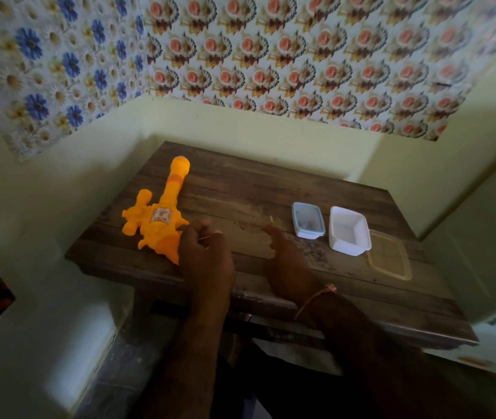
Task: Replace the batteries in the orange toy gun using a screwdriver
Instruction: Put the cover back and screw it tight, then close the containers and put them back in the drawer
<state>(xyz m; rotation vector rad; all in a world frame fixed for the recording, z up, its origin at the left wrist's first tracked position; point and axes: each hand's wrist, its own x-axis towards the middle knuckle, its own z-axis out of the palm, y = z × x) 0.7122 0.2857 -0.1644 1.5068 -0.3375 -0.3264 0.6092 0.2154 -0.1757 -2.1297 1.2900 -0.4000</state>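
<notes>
We're barely started: orange toy gun [157, 216] lies closed at table [270, 189] left, left hand [205, 252] curled beside its grip, right hand [286, 258] pinching a thin screwdriver [271, 220], batteries untouched.

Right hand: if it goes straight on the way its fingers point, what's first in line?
Probably bare table. The right hand points up-left, with the lidded blue container off to its right and the orange toy gun well left. Depth is unclear.

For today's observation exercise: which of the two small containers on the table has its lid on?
The blue-rimmed container, nearer the right hand, is lidded. The white tub beside it stands open.
</notes>
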